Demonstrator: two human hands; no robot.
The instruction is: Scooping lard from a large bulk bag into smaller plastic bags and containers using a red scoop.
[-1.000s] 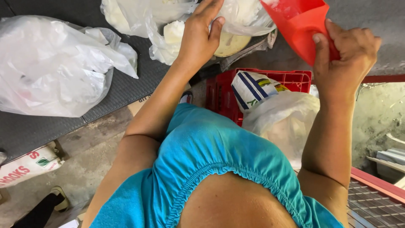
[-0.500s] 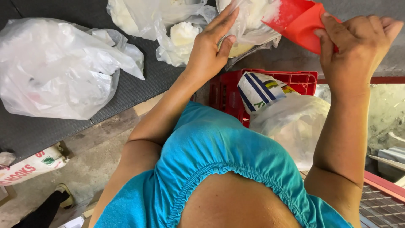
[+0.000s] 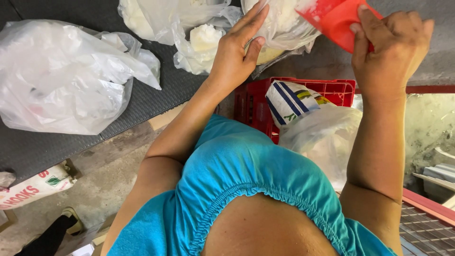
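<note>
**Scoop tips toward the open bag**

The red plastic scoop (image 3: 334, 21) has swung in from the right over the last second and now sits against the mouth of the clear bag of white grains (image 3: 284, 23), white powder dusting its lip. The right hand (image 3: 391, 50) is clamped round the scoop's back, thumb on top. The left hand (image 3: 237, 52) has slid up the bag's side, fingers long and flat, steadying the plastic rather than gripping it. By my reading, the pour is on or about to be.

Around them on the dark ribbed mat (image 3: 156, 90): a small knotted bag of white lumps (image 3: 201, 45) just left of the wrist, another clear bag (image 3: 156, 16) behind it, and a big crumpled white bag (image 3: 66, 78) well to the left. Below the counter, a red crate (image 3: 251, 102) holds a white sack with blue and yellow stripes (image 3: 291, 99), a cloudy plastic bag (image 3: 322, 137) beside it. On the floor, lower left, a white sack with red lettering (image 3: 33, 192).
</note>
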